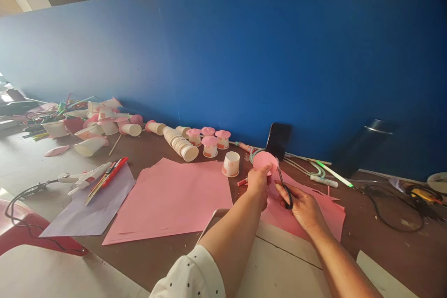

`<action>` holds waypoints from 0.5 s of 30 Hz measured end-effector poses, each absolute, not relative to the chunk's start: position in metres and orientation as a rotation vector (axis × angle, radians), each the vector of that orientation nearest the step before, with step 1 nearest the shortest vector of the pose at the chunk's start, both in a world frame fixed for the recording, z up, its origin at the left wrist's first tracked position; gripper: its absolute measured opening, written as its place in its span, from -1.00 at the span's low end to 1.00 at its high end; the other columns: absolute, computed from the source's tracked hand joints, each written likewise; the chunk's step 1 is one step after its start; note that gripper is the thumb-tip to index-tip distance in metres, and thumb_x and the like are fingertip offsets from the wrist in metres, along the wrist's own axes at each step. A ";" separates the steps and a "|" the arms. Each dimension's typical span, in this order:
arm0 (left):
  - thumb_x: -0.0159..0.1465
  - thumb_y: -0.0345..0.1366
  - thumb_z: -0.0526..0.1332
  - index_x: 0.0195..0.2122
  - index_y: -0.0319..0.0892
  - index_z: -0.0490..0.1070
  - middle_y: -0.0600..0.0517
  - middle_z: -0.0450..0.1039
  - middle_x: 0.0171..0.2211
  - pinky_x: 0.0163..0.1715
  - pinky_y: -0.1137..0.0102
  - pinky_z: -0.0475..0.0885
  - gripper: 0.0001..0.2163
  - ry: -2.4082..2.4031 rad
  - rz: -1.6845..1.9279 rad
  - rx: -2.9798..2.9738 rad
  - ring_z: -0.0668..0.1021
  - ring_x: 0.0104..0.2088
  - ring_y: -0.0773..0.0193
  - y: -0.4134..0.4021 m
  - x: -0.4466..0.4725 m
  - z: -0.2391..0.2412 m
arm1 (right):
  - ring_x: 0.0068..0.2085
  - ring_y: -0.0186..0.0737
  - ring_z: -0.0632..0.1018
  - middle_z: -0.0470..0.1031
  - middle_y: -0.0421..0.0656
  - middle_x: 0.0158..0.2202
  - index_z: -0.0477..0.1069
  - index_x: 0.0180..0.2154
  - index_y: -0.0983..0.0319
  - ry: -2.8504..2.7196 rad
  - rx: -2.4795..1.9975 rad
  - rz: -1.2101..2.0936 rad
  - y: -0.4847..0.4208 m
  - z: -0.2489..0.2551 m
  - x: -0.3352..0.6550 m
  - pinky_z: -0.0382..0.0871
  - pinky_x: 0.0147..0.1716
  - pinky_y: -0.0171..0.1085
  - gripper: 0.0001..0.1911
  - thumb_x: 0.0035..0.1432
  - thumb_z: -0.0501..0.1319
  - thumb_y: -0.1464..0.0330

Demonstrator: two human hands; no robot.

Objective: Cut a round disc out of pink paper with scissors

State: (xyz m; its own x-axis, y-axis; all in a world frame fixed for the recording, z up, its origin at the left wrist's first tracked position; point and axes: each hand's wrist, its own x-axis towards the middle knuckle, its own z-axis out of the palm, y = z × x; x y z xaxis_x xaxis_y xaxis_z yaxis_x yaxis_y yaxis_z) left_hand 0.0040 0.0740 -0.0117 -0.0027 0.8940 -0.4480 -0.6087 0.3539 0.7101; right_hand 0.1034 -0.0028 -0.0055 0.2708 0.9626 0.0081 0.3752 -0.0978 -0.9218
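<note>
My left hand (259,183) is closed on the lower edge of a round pink paper disc (264,160), held up above the table. My right hand (303,205) grips black-handled scissors (283,182), fingers through the loops, blades pointing up to the disc's right edge. Both hands hover over loose pink paper sheets (316,214) at the right. A single white paper cup (231,164) stands just left of my left hand.
A large stack of pink sheets (174,200) lies at centre on the brown table (384,247). Behind stand pink-roofed cups (209,142), a lying stack of cups (179,143), a dark phone (278,140) against the blue wall, pens, cables. A glue gun (84,178) lies on lilac paper at left.
</note>
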 end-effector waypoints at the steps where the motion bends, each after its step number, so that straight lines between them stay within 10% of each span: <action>1: 0.10 -0.26 0.45 -0.44 -0.20 0.38 0.09 0.32 -0.53 -0.40 0.43 0.28 -0.75 1.016 1.221 0.347 0.34 -0.51 0.37 0.074 0.004 -0.011 | -0.43 -0.19 0.45 0.48 -0.21 -0.58 0.57 -0.53 0.16 -1.246 -1.644 0.824 -0.003 -0.005 0.103 0.30 -0.38 -0.28 -0.42 -0.12 0.35 -0.24; 15: 0.09 -0.33 0.44 -0.43 -0.21 0.39 0.09 0.32 -0.52 -0.44 0.45 0.29 -0.79 0.968 1.234 0.332 0.35 -0.52 0.39 0.083 0.005 -0.013 | -0.52 -0.18 0.49 0.50 -0.18 -0.62 0.63 -0.50 0.17 -1.290 -1.587 0.759 -0.003 -0.005 0.103 0.28 -0.54 -0.29 -0.40 -0.07 0.34 -0.25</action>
